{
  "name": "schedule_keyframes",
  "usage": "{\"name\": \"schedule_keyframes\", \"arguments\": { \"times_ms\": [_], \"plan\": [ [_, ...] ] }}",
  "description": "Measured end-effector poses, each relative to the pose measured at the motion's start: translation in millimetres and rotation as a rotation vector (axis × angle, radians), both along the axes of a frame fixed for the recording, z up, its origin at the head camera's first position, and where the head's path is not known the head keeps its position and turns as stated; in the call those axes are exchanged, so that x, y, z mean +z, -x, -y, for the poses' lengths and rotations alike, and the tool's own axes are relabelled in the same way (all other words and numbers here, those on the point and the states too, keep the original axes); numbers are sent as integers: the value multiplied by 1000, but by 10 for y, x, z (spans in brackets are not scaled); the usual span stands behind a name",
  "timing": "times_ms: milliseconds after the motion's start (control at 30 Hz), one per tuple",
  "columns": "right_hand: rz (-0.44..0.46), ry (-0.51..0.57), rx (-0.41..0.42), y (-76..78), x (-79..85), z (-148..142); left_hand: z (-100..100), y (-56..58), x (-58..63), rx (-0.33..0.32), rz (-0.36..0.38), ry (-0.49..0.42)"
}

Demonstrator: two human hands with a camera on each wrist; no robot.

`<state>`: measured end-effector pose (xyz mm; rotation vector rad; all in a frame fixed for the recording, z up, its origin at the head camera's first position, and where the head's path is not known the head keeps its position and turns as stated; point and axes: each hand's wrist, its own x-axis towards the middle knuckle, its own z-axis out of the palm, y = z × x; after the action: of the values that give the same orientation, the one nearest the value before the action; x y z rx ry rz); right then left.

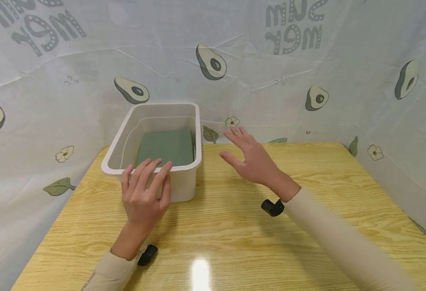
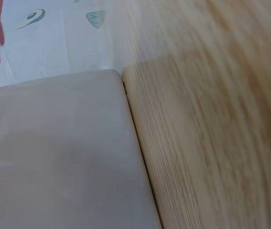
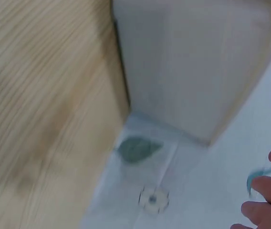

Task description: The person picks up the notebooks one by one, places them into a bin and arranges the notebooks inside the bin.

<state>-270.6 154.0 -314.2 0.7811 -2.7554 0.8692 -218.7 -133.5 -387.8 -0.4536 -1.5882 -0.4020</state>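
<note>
A pale plastic bin (image 1: pixel 183 184) stands on the table with a flat green item (image 1: pixel 167 145) lying inside. My left hand (image 1: pixel 143 194) is at the bin's front, its spread, slightly bent fingers reaching over the front rim and the thumb beside the outer wall. The left wrist view shows the bin's wall (image 2: pixel 54 152) close up, but not the left hand's fingers. To the right of the bin, my right hand (image 1: pixel 254 159) is raised above the table, fingers extended and nothing in it. Some of its fingers (image 3: pixel 269 188) show at the lower right of the right wrist view.
The wood-grain table (image 1: pixel 227 238) extends to the right and in front of the bin. Behind it hangs a pale curtain (image 1: pixel 249 97) printed with avocados, leaves and flowers. Black wrist devices (image 1: pixel 272 207) sit at both cuffs.
</note>
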Motion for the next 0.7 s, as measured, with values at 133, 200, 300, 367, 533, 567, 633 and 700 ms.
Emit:
{"name": "schedule_keyframes", "arguments": {
  "times_ms": [133, 200, 300, 367, 533, 567, 633, 700],
  "plan": [
    [3, -79, -66, -29, -8, -339, 9, 0, -15, 8, 3, 1],
    [-21, -152, -108, -46, -22, -478, 18, -3, -18, 16, 12, 4],
    [-59, -269, -175, -74, -44, -647, 32, -18, -14, 24, 45, 14],
    [-72, -316, -211, -95, -54, -733, 44, -39, -2, 27, 85, 29],
    [-48, -349, -256, -144, -75, -870, 86, -115, 65, 42, 238, 90],
    [-42, -353, -259, -148, -80, -884, 93, -126, 81, 47, 268, 104],
    [-30, -360, -259, -160, -80, -896, 103, -140, 111, 58, 322, 130],
    [-25, -365, -259, -170, -79, -897, 105, -147, 143, 72, 367, 155]
  ]
}}
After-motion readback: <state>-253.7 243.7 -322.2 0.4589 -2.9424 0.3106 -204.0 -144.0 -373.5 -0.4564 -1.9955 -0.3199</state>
